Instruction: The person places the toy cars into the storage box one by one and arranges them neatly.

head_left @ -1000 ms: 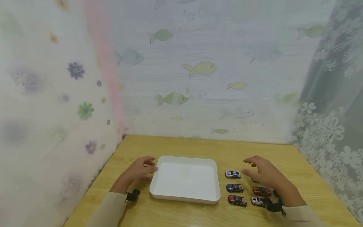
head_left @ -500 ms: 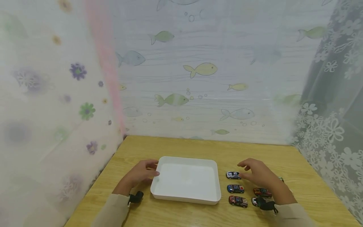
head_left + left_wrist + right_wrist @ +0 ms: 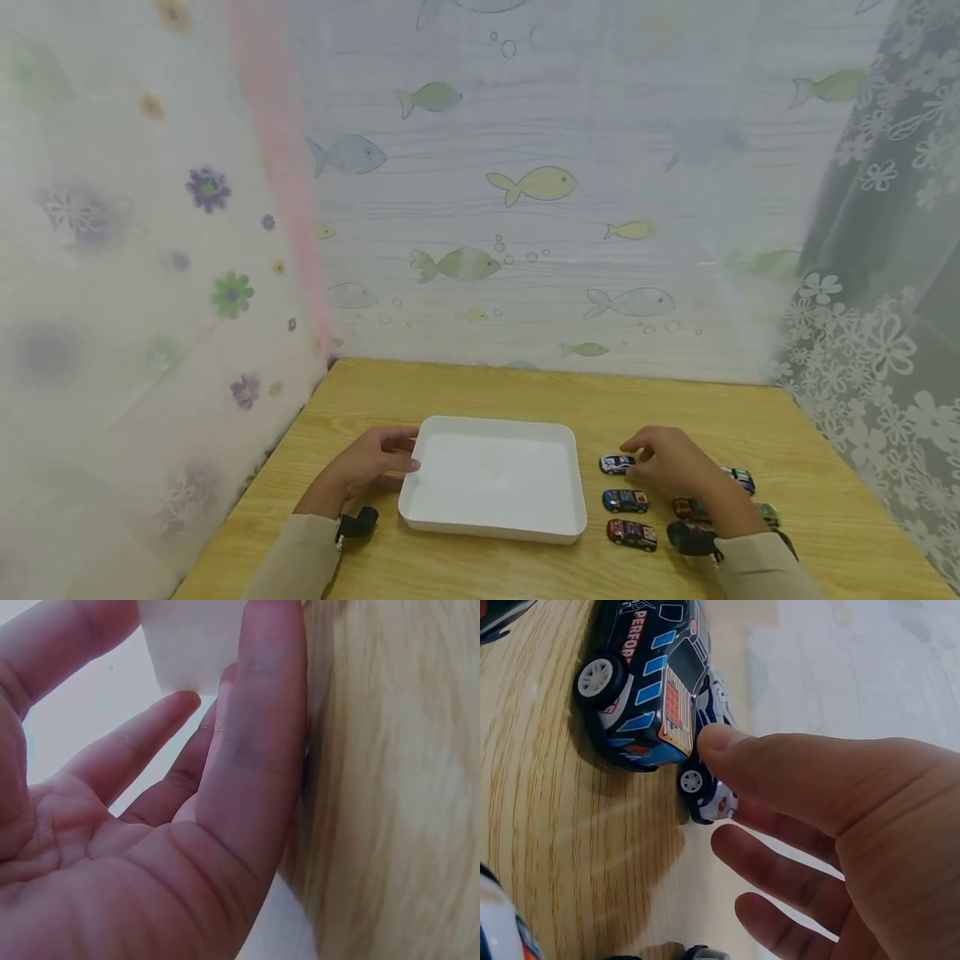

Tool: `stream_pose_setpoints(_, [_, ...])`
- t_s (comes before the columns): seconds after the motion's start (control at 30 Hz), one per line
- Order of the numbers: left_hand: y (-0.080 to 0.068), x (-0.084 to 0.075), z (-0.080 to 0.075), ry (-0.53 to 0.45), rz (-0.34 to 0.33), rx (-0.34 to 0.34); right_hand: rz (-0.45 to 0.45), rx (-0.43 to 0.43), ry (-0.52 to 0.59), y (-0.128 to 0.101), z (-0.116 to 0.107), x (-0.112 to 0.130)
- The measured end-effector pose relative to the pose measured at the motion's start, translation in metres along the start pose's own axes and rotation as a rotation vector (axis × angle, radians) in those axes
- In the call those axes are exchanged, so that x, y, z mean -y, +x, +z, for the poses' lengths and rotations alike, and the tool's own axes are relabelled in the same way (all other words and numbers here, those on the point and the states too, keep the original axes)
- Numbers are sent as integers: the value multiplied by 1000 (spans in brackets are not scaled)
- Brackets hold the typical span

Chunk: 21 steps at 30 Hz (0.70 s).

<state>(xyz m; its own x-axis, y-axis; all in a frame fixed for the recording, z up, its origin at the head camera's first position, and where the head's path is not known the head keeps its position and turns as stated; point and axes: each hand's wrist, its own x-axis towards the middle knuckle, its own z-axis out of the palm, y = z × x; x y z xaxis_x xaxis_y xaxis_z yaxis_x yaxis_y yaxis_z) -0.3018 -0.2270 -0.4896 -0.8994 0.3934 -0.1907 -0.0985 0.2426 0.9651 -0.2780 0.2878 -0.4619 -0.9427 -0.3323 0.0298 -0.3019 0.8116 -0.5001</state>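
Right hand [image 3: 671,467], lower right, fingers relaxed, touched white toy car [image 3: 617,464]. Left hand [image 3: 375,463], fingers straight, rested against white tray [image 3: 572,517] left edge.

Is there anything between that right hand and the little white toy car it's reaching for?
Nothing visible. The right hand is already at the white toy car, its thumb tip right at the car in the wrist view. The blue toy car sits beside it, not in between.
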Motion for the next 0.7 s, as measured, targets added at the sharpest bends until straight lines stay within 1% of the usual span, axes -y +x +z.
stream_pose_setpoints(0.13, [-2, -1, 0, -23, -1, 32, 19, 21, 4, 2, 1, 1])
stream_pose_setpoints(0.53, [-3, 2, -3, -72, -9, 63, 18, 12, -30, 7, 4, 0])
stream_pose_setpoints(0.6, [-3, 2, -3, -77, -13, 64, 30, 11, -30, 8, 4, 0])
stream_pose_setpoints(0.7, [-2, 2, -3, -87, -11, 67, 17, 6, -38, 9, 1, 2])
